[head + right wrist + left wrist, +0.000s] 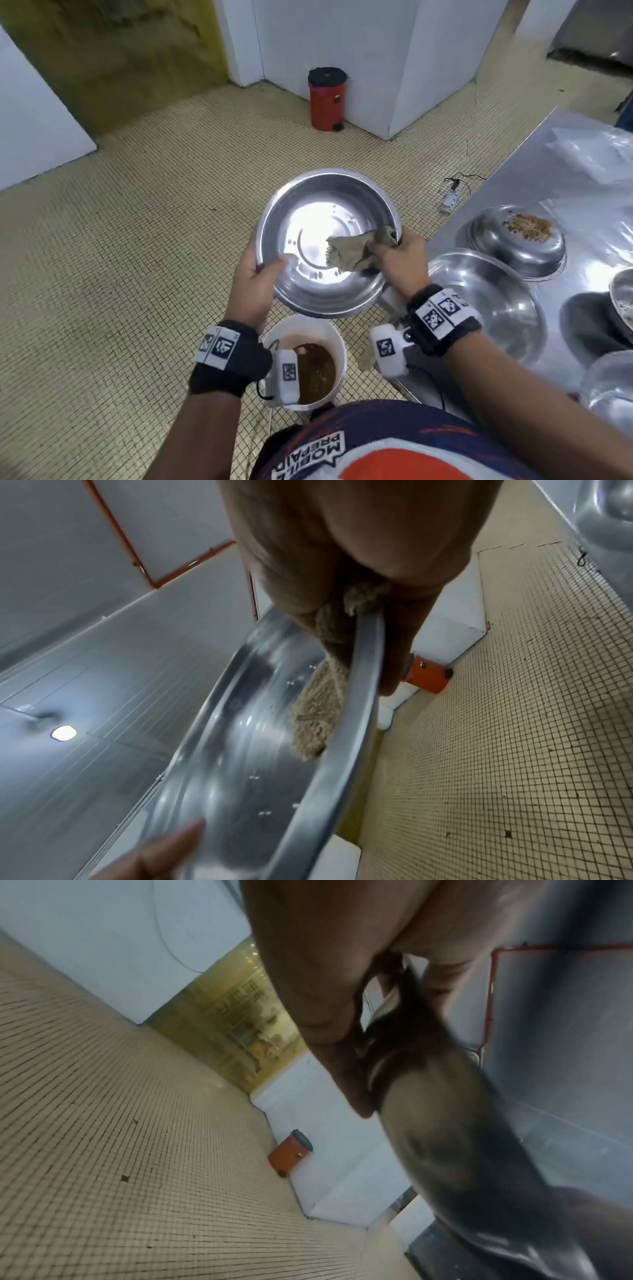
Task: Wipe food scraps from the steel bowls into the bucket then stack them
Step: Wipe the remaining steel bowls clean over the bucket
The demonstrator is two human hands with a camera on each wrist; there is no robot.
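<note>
A large steel bowl (318, 240) is held tilted toward me over the white bucket (274, 337), which holds brown liquid scraps. My left hand (257, 277) grips the bowl's left rim, thumb inside. My right hand (399, 255) pinches a beige cloth (349, 251) against the bowl's right rim, with the cloth lying inside the bowl. A few small specks remain on the bowl's shiny bottom. In the right wrist view the cloth (318, 715) hangs along the inner wall of the bowl (240, 750). The left wrist view shows the bowl's blurred underside (445, 1123).
A steel table (513, 178) stands at the right with another empty bowl (486, 301), an upturned bowl (517, 246) with scraps on top, and more bowls at the edge. A red pedal bin (325, 99) stands by the white wall. Tiled floor stretches left.
</note>
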